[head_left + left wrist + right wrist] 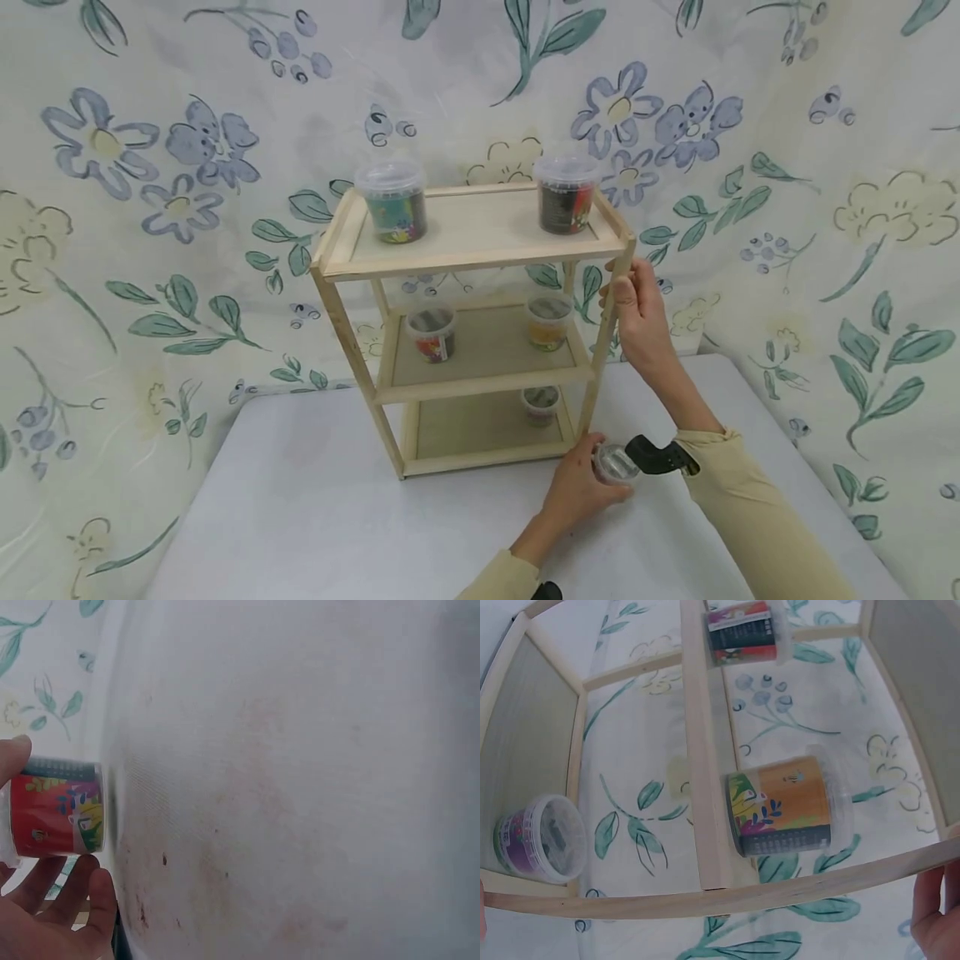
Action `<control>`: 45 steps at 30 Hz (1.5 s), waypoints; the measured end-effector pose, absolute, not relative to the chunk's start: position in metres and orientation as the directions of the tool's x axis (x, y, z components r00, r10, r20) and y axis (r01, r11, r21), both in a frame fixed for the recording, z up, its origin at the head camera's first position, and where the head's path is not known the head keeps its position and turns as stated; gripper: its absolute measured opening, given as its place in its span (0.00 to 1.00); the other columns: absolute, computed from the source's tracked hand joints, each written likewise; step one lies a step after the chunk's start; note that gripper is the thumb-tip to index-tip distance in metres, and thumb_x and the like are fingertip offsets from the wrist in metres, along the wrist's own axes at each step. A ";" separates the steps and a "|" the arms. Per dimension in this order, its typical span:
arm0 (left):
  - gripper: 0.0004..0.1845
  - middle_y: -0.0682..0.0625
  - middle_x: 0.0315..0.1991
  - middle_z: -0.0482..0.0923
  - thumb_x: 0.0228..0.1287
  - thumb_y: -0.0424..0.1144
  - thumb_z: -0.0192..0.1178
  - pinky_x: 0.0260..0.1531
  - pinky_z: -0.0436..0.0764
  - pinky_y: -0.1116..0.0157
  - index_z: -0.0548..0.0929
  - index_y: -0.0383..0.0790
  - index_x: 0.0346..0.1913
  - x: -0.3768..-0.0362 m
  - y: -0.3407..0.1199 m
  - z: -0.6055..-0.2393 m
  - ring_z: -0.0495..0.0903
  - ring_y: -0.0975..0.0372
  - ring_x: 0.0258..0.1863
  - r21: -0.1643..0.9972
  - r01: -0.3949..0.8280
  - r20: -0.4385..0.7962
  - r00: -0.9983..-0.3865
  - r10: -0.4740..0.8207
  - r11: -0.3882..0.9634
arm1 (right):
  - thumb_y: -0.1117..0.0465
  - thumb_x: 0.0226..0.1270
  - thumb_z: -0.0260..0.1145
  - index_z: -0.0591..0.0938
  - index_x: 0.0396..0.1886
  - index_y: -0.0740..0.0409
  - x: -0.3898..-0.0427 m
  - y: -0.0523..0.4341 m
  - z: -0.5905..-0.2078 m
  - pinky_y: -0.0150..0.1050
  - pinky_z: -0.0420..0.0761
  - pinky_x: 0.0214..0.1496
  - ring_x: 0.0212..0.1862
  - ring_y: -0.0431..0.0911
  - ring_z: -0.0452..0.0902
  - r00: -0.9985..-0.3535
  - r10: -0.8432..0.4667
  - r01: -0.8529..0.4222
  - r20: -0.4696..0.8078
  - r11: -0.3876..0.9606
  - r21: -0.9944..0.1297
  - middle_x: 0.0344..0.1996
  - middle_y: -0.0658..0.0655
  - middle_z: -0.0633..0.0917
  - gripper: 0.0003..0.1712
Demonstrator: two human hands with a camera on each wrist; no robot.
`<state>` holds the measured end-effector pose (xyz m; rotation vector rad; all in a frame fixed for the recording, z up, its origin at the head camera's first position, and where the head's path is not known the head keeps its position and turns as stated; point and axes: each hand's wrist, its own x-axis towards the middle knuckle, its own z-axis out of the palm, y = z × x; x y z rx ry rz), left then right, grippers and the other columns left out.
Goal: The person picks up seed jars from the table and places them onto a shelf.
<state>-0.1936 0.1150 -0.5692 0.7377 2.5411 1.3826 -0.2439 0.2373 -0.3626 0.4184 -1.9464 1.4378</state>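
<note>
I see a three-tier wooden rack (480, 250) standing on a white table (315, 517). My left hand (581, 492) is clamped around a small clear tub (615, 463) on the table, just beside the rack's front right foot. In the left wrist view this tub (60, 806) shows a red label with green and white marks and a dark band of fine print; none of it is legible.

My right hand (637, 312) grips the rack's front right post (607, 333), fingers curled round it below the top shelf.

Top shelf: a tub with a green label (392, 202) at left and one with a dark label (566, 193) at right, both lidded. Middle shelf: a red-labelled tub (431, 333) and an orange-labelled tub (548, 322). Bottom shelf: one small tub (541, 404) at right; the right wrist view shows its label as purple (540, 847). Contents cannot be told through the labels.
</note>
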 end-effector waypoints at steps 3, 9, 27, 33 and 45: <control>0.40 0.52 0.53 0.78 0.47 0.51 0.76 0.49 0.77 0.65 0.72 0.45 0.64 -0.191 0.111 -0.565 0.77 0.64 0.49 0.829 0.331 0.078 -0.866 0.494 0.450 | 0.47 0.77 0.47 0.68 0.56 0.71 -0.244 0.238 -0.363 0.34 0.72 0.42 0.36 0.38 0.73 -0.719 0.138 -0.615 0.681 0.330 -0.716 0.33 0.50 0.76 0.28; 0.42 0.53 0.54 0.77 0.48 0.53 0.76 0.49 0.77 0.66 0.71 0.45 0.66 -0.189 0.101 -0.556 0.75 0.66 0.48 0.852 0.296 0.049 -0.866 0.498 0.431 | 0.54 0.79 0.46 0.67 0.56 0.71 -0.242 0.239 -0.362 0.34 0.73 0.43 0.36 0.38 0.73 -0.726 0.131 -0.619 0.675 0.303 -0.724 0.34 0.54 0.76 0.23; 0.42 0.47 0.56 0.76 0.51 0.53 0.75 0.49 0.77 0.57 0.68 0.46 0.67 -0.221 0.018 -0.547 0.77 0.56 0.52 0.846 0.275 0.057 -0.899 0.435 0.457 | 0.53 0.80 0.45 0.67 0.56 0.72 -0.243 0.236 -0.362 0.34 0.72 0.43 0.37 0.39 0.72 -0.729 0.132 -0.615 0.672 0.306 -0.727 0.33 0.50 0.76 0.24; 0.40 0.45 0.52 0.77 0.51 0.53 0.74 0.43 0.76 0.59 0.69 0.45 0.66 -0.249 -0.017 -0.546 0.76 0.58 0.46 0.852 0.243 0.078 -0.934 0.347 0.463 | 0.55 0.81 0.45 0.67 0.56 0.71 -0.242 0.236 -0.363 0.34 0.73 0.44 0.38 0.39 0.72 -0.738 0.130 -0.608 0.662 0.296 -0.737 0.35 0.57 0.76 0.22; 0.44 0.39 0.54 0.80 0.54 0.57 0.69 0.45 0.80 0.49 0.67 0.38 0.70 -0.281 -0.060 -0.551 0.81 0.47 0.49 0.789 0.042 0.052 -0.999 0.001 0.613 | 0.57 0.81 0.45 0.67 0.56 0.71 -0.242 0.235 -0.362 0.33 0.73 0.45 0.38 0.39 0.73 -0.738 0.133 -0.604 0.662 0.308 -0.735 0.35 0.51 0.76 0.20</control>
